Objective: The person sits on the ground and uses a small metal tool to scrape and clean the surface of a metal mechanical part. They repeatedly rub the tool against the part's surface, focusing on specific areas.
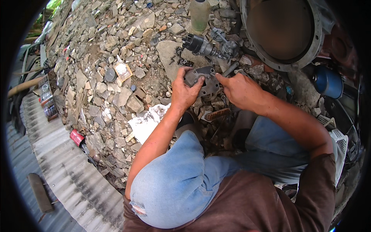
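My left hand (pixel 186 91) grips the left side of a grey metal cover plate (pixel 204 79) with holes in it, thumb on its face. My right hand (pixel 240 89) holds the plate's right edge, fingers pinched at its rim. I hold the plate just above the rubble in front of my knees. Just beyond the plate lies a dark cylindrical engine part with a greasy shaft (pixel 208 47).
A large round metal housing (pixel 284 33) sits at the upper right, a blue canister (pixel 327 82) beside it. A plastic bottle (pixel 199 14) stands on the stone rubble. A white rag (pixel 146 121), a red can (pixel 77 137) and corrugated sheet (pixel 62 170) lie left.
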`<state>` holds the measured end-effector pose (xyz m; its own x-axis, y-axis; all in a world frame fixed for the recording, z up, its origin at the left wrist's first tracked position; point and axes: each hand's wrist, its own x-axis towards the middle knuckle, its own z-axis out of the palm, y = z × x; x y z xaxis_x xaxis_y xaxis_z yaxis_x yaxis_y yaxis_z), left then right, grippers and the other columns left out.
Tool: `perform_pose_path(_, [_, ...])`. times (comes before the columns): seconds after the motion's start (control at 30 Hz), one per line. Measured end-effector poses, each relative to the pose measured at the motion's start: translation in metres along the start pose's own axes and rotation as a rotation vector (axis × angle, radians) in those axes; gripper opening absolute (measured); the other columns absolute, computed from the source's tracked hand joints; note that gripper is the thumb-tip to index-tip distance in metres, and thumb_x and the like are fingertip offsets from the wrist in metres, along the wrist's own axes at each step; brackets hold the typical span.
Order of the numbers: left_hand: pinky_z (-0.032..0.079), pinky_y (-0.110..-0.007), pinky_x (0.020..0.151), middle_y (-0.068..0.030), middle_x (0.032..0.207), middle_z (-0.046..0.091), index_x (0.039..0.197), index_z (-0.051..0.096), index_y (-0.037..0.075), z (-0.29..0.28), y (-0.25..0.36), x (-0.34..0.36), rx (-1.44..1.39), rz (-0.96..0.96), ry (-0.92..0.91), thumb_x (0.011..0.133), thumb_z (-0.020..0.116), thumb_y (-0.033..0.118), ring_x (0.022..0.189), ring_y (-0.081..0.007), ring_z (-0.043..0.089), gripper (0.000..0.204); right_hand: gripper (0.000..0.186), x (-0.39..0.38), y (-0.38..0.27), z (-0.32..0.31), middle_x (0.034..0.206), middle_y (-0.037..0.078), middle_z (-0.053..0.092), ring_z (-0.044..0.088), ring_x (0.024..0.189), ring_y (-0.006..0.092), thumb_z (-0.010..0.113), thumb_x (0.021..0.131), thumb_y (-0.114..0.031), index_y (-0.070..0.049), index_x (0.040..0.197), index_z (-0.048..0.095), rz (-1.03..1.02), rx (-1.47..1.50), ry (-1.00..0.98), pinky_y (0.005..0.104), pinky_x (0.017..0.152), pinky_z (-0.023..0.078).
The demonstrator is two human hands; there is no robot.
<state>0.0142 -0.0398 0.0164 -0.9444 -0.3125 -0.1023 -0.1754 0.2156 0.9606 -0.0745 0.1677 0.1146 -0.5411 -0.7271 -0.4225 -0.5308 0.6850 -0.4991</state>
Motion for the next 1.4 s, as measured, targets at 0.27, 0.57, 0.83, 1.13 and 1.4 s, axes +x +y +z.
perform_pose_path(0.27, [0.057,-0.03,0.072,-0.0139,0.099,0.08,0.124,0.061,0.001,0.001,0.001,0.001,-0.01,-0.023,-0.019,0.092,0.086,0.016,0.084,-0.0133,0.073,0.043,0.052,0.002,0.005,0.003,0.082,0.034,0.068,0.07,0.083,0.0508,0.058,0.095,-0.006,0.007,0.145,0.058,0.001,0.089,0.043,0.0556,0.077,0.056])
perform_pose_path(0.57, [0.058,-0.03,0.08,-0.012,0.104,0.078,0.124,0.061,0.001,-0.003,0.0,0.002,-0.005,-0.051,-0.048,0.093,0.087,0.019,0.092,-0.0135,0.072,0.044,0.053,-0.004,-0.011,0.003,0.088,0.035,0.068,0.071,0.087,0.0513,0.059,0.096,-0.007,0.006,0.147,0.057,0.062,0.035,0.012,0.0551,0.081,0.056])
perform_pose_path(0.83, [0.058,-0.031,0.08,-0.0121,0.102,0.079,0.124,0.061,0.002,-0.004,0.0,0.003,0.007,-0.05,-0.048,0.092,0.087,0.019,0.092,-0.0143,0.073,0.046,0.052,0.008,-0.012,-0.003,0.087,0.034,0.069,0.071,0.087,0.0507,0.058,0.096,-0.007,0.007,0.146,0.058,0.01,0.076,0.045,0.0549,0.081,0.056])
perform_pose_path(1.13, [0.058,-0.031,0.081,-0.0132,0.102,0.079,0.123,0.061,0.001,-0.004,-0.005,0.004,-0.01,-0.073,-0.06,0.092,0.088,0.021,0.093,-0.0149,0.073,0.046,0.055,0.016,-0.003,0.002,0.084,0.034,0.068,0.072,0.082,0.0477,0.059,0.094,-0.007,0.006,0.147,0.058,-0.072,0.048,0.092,0.0511,0.079,0.056])
perform_pose_path(1.4, [0.058,-0.031,0.079,-0.0141,0.103,0.079,0.122,0.061,0.001,-0.003,0.011,0.003,0.099,-0.108,-0.087,0.091,0.088,0.021,0.09,-0.015,0.073,0.045,0.053,0.0,0.011,0.01,0.08,0.032,0.067,0.072,0.076,0.045,0.058,0.095,-0.006,0.004,0.147,0.06,-0.07,0.08,0.101,0.0498,0.075,0.056])
